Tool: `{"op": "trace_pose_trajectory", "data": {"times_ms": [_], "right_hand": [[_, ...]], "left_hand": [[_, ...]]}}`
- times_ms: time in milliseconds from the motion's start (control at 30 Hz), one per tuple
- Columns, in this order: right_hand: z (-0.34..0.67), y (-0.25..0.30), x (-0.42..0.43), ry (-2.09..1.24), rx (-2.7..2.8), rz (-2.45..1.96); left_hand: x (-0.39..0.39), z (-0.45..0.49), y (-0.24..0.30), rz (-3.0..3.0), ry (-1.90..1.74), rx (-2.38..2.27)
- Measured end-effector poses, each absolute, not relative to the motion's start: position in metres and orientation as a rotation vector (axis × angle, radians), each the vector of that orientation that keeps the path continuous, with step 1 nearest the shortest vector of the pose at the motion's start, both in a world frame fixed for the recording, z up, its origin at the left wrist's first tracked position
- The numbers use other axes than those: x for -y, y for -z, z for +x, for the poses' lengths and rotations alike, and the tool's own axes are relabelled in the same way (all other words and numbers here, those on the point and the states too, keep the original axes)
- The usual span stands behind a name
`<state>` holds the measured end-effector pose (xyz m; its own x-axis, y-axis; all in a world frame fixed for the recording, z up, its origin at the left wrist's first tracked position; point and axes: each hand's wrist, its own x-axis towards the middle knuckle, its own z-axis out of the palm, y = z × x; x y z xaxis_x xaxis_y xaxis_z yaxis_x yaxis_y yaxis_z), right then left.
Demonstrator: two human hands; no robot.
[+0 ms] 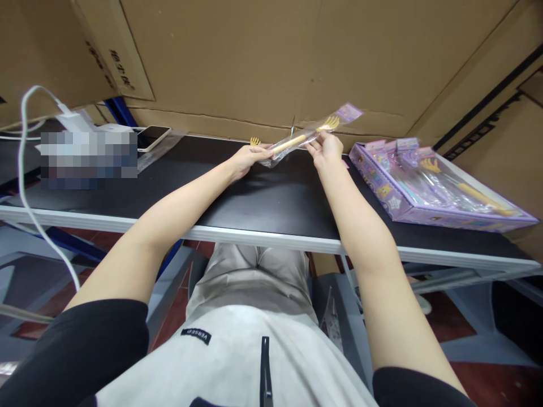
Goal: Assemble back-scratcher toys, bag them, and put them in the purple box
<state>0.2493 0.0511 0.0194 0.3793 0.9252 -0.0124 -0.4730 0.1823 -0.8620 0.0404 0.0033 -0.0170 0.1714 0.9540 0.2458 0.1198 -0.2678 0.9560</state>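
A yellow back scratcher in a clear plastic sleeve (302,137) with a purple header card is held above the far side of the black table (263,198). My left hand (246,159) is closed on the sleeve's lower open end, near the handle. My right hand (326,148) pinches the sleeve further up, close to the claw-shaped head. A second small yellow claw (254,141) peeks out just behind my left hand; what it belongs to is hidden.
A purple display box (428,183) with several bagged back scratchers lies at the right of the table. A phone (153,137), a white charger (72,120) and its cable (25,169) are at the far left. Cardboard boxes (271,62) wall the back.
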Motion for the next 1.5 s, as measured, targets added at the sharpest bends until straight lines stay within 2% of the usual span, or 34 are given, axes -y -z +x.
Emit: {"op": "trace_pose_trajectory", "data": {"times_ms": [333, 1133, 1500], "right_hand": [[0.251, -0.015, -0.056, -1.134, 0.523, -0.87], [0.275, -0.005, -0.078, -1.053, 0.418, -0.917], [0.28, -0.008, -0.061, -1.098, 0.509, -0.996]], "left_hand": [[-0.006, 0.035, 0.018, 1.681, -1.136, -0.95], [-0.014, 0.032, 0.015, 1.722, -1.216, -1.224], [-0.019, 0.03, 0.018, 1.681, -1.218, -1.304]]}}
